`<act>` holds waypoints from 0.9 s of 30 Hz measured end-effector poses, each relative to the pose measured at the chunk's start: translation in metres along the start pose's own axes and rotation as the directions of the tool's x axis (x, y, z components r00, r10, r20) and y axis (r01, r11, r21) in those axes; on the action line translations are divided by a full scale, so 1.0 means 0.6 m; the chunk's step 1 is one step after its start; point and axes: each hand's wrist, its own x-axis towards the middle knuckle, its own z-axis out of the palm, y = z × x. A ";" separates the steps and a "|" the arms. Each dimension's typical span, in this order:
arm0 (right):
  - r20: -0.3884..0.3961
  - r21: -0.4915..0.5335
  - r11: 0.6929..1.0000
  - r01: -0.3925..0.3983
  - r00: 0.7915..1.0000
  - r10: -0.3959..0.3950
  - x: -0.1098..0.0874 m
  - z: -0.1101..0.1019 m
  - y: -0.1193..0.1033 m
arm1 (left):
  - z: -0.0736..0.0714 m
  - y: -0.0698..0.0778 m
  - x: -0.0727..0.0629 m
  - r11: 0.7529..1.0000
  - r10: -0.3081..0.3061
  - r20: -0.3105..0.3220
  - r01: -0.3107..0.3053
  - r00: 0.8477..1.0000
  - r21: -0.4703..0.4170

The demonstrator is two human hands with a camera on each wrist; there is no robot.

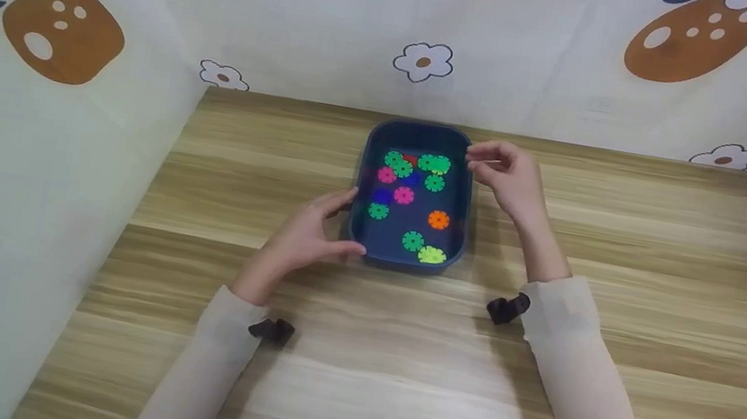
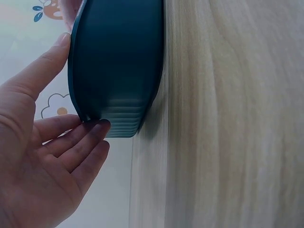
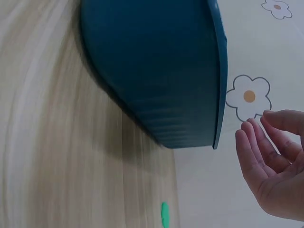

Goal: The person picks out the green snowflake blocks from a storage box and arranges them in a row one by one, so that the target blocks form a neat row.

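A dark blue bin (image 1: pixel 402 265) stands on the table with several snowflake-shaped plastic discs inside: green, pink (image 1: pixel 404 196), orange (image 1: pixel 438 220), yellow (image 1: pixel 432 255), blue and red. At its near left corner my left hand (image 1: pixel 309 233) touches the rim with the thumb, and its fingers reach along the left side. The left wrist view shows these loosely spread fingers against the bin's wall (image 2: pixel 118 57). Over the far right rim is my right hand (image 1: pixel 511 179), fingers bent softly towards the thumb. Nothing shows between them in the right wrist view.
The wood-patterned table (image 1: pixel 259 168) meets a printed cloth wall (image 1: pixel 328 27) behind the bin and at both sides. In the right wrist view a green piece (image 3: pixel 165 214) lies on the table beyond the bin. Black wrist cameras (image 1: pixel 507 308) stick out from both sleeves.
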 end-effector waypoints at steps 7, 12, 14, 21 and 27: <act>0.027 -0.005 1.000 0.010 1.000 -0.010 0.001 0.030 -0.003 | 0.001 0.000 -0.003 1.000 -0.012 0.003 0.012 1.000 -0.003; 0.048 -0.034 0.999 0.031 0.998 -0.029 -0.003 0.049 -0.006 | 0.002 0.001 -0.004 1.000 -0.021 0.006 0.021 1.000 -0.007; 0.055 -0.046 0.998 0.040 0.998 -0.038 -0.004 0.057 -0.008 | 0.002 0.001 -0.004 1.000 -0.022 0.006 0.022 1.000 -0.012; 0.103 -0.044 0.996 0.075 0.992 -0.070 -0.004 0.088 -0.010 | 0.001 -0.001 -0.004 0.999 -0.021 0.009 0.021 1.000 -0.030; 0.137 -0.053 0.993 0.105 0.986 -0.096 -0.003 0.117 -0.009 | 0.001 0.000 -0.006 0.999 -0.006 -0.004 0.006 1.000 -0.032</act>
